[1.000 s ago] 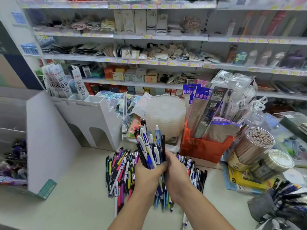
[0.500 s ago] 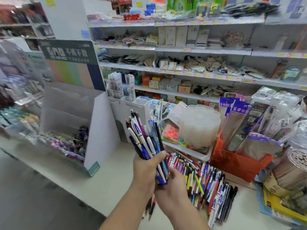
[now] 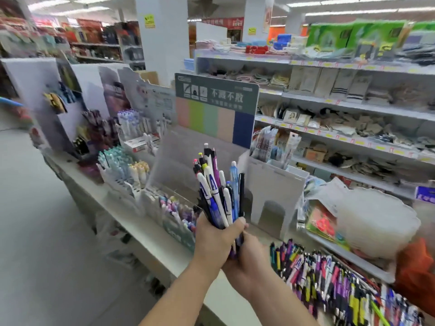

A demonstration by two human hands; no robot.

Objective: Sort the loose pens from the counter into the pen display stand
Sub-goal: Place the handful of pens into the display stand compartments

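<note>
A bundle of pens (image 3: 217,191), mostly white, blue and black, stands upright in front of me. My left hand (image 3: 215,240) grips it around the middle, and my right hand (image 3: 248,260) holds its lower end from below. Just behind and left of the bundle is the pen display stand (image 3: 174,168), a tiered clear and white stand with a green header card and several pens in its front row. A spread of loose pens (image 3: 329,281) lies on the counter (image 3: 150,234) to the right of my hands.
More pen racks (image 3: 122,161) stand along the counter to the left. A white castle-shaped holder (image 3: 273,187) sits right of the stand, with clear lids (image 3: 376,222) and an orange basket (image 3: 414,271) further right. Stocked shelves fill the back; the aisle floor lies left.
The view has swung left and up, bringing the display stand to the centre. Both hands with the pen bundle have moved left toward the stand, away from the loose pens.
</note>
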